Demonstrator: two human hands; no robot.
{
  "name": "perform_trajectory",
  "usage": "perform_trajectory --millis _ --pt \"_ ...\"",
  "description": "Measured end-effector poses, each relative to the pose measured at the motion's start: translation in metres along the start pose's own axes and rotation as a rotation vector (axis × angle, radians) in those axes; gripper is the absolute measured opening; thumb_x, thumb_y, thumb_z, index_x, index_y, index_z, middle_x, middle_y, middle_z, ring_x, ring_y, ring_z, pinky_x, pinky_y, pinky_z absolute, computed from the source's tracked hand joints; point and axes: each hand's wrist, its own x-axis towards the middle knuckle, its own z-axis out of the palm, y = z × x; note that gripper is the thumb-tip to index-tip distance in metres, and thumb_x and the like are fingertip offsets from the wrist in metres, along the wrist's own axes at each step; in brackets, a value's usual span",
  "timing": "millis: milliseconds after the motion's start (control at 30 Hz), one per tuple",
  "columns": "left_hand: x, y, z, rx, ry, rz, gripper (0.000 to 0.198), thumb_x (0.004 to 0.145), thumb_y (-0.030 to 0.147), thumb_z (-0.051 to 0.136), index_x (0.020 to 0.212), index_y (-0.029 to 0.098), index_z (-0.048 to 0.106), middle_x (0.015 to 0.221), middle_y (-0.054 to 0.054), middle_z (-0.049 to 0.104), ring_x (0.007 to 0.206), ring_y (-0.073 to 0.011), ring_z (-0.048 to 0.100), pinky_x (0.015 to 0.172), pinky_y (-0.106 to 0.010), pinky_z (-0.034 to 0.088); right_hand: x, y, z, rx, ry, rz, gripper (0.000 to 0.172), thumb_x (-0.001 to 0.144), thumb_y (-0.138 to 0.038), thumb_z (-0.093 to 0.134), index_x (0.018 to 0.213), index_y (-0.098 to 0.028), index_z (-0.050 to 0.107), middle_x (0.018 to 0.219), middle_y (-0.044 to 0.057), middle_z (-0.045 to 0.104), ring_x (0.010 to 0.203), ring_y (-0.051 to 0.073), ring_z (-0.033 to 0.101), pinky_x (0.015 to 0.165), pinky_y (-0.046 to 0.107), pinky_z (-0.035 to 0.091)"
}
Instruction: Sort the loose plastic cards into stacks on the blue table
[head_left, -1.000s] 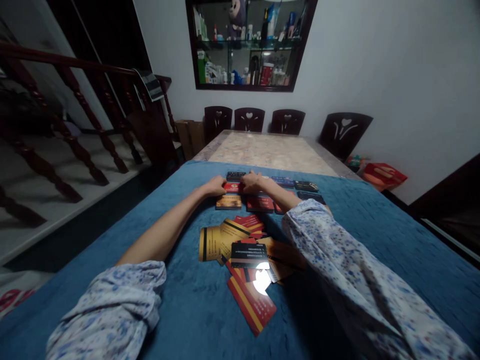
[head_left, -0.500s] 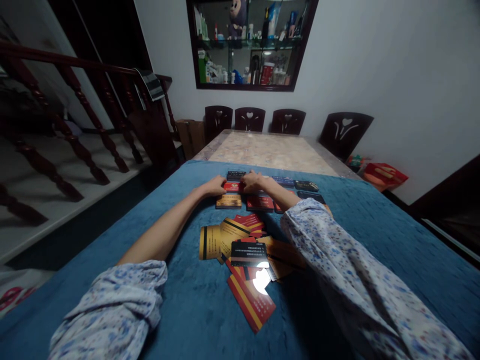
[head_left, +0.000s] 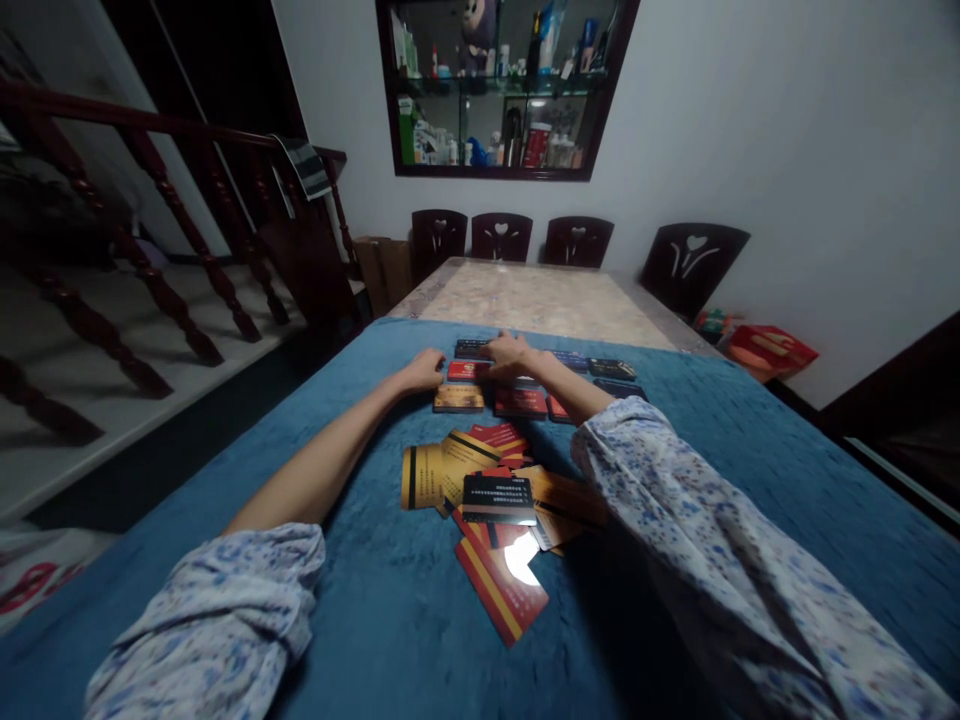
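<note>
Side by side at the far end of the blue cloth are my two hands. My left hand rests by the left edge of a red card stack, its fingers slightly apart and holding nothing I can see. My right hand is over the right end of that stack, fingers apart, hiding part of the cards behind it. A black card stack lies just beyond. Closer to me are a gold card stack and another red stack.
Loose overlapping cards lie nearer me: yellow ones, a black one and a red one with glare. Dark stacks sit to the right. Beyond the blue cloth the stone-patterned tabletop continues toward several chairs.
My left hand has drawn slightly left, off the red stack's edge. My right hand has lifted a little and uncovers more of the stack. The loose cards lie as before.
</note>
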Motion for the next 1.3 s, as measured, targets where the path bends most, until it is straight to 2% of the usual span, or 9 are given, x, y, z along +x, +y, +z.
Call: perform_trajectory --millis 200,400,600,833,1100,1300 --pt "-0.016 -0.008 -0.003 0.019 0.079 -0.048 0.022 0.068 0.013 0.055 0.086 0.014 0.067 0.091 -0.007 0.067 0.092 -0.0238 0.062 0.089 -0.033 0.051 -0.013 -0.006 -0.007 0.022 0.077 -0.009 0.038 0.091 -0.050 0.063 0.113 -0.021 0.074 0.128 0.017 0.067 0.122 0.035 0.049 0.099 0.044 0.041" --pt "-0.041 -0.015 -0.007 0.035 0.100 -0.069 0.030 0.072 0.012 0.053 0.099 0.012 0.068 0.102 -0.009 0.068 0.099 -0.0238 0.062 0.098 -0.035 0.050 -0.024 -0.017 -0.010 0.038 0.127 -0.042 0.033 0.091 -0.034 0.061 0.121 -0.023 0.072 0.130 0.014 0.066 0.126 0.035 0.045 0.096 0.043 0.038" --pt "-0.068 -0.018 -0.009 0.021 0.120 -0.063 0.033 0.075 0.014 0.053 0.105 0.011 0.068 0.106 -0.011 0.068 0.097 -0.0239 0.064 0.099 -0.038 0.051 -0.041 -0.028 -0.014 0.047 0.177 -0.091 0.029 0.092 -0.026 0.058 0.116 -0.021 0.074 0.126 0.014 0.068 0.122 0.034 0.045 0.091 0.041 0.035" --pt "-0.098 -0.017 -0.009 -0.034 0.129 -0.012 0.030 0.080 0.014 0.052 0.105 0.012 0.069 0.110 -0.012 0.065 0.095 -0.0221 0.066 0.098 -0.039 0.053 -0.056 -0.038 -0.010 0.073 0.198 -0.128 0.026 0.092 -0.028 0.059 0.112 -0.021 0.075 0.121 0.013 0.069 0.117 0.032 0.046 0.086 0.039 0.034" --pt "-0.132 -0.002 -0.009 -0.108 0.153 0.082 0.022 0.081 0.013 0.054 0.097 0.015 0.069 0.100 -0.008 0.065 0.088 -0.0199 0.065 0.090 -0.037 0.055 -0.088 -0.063 -0.006 0.121 0.190 -0.169 0.027 0.092 -0.023 0.058 0.114 -0.020 0.074 0.120 0.013 0.071 0.118 0.032 0.047 0.089 0.042 0.033" --pt "-0.156 0.013 -0.003 -0.105 0.138 0.156 0.028 0.081 0.008 0.052 0.101 0.015 0.069 0.101 -0.007 0.067 0.092 -0.0198 0.065 0.092 -0.036 0.054 -0.107 -0.080 0.004 0.142 0.163 -0.202 0.028 0.091 -0.028 0.060 0.114 -0.021 0.075 0.119 0.013 0.070 0.117 0.033 0.045 0.090 0.043 0.033"
